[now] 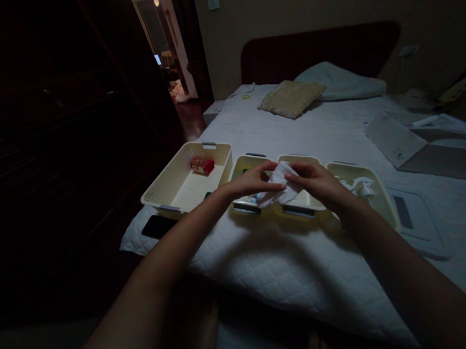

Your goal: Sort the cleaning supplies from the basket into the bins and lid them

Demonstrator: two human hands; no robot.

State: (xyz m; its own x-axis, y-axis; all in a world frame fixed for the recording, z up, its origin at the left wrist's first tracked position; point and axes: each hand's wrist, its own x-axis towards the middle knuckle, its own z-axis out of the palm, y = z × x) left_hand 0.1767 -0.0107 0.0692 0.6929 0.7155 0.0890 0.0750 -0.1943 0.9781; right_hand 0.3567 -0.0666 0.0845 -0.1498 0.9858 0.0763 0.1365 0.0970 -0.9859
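My left hand [255, 180] and my right hand [317, 182] meet over the small bins, both closed on a piece of soft white cloth [278, 189]. It looks folded or crumpled; its exact kind does not show. Beneath the hands stand two cream bins, the left bin [246, 210] with small items partly hidden by my fingers, and the middle bin [298, 211]. A right-hand bin [383, 204] holds crumpled white pieces [360, 185]. On the left, a larger perforated basket [164, 190] contains a red-capped container [203, 165] lying on its side.
The bins stand on a white quilted bed [258, 255]. A dark phone [158, 226] lies before the basket. To the right are a flat grey-white device [423, 225] and an open white box [434, 157]. A beige cushion [291, 98] rests near the headboard [279, 54].
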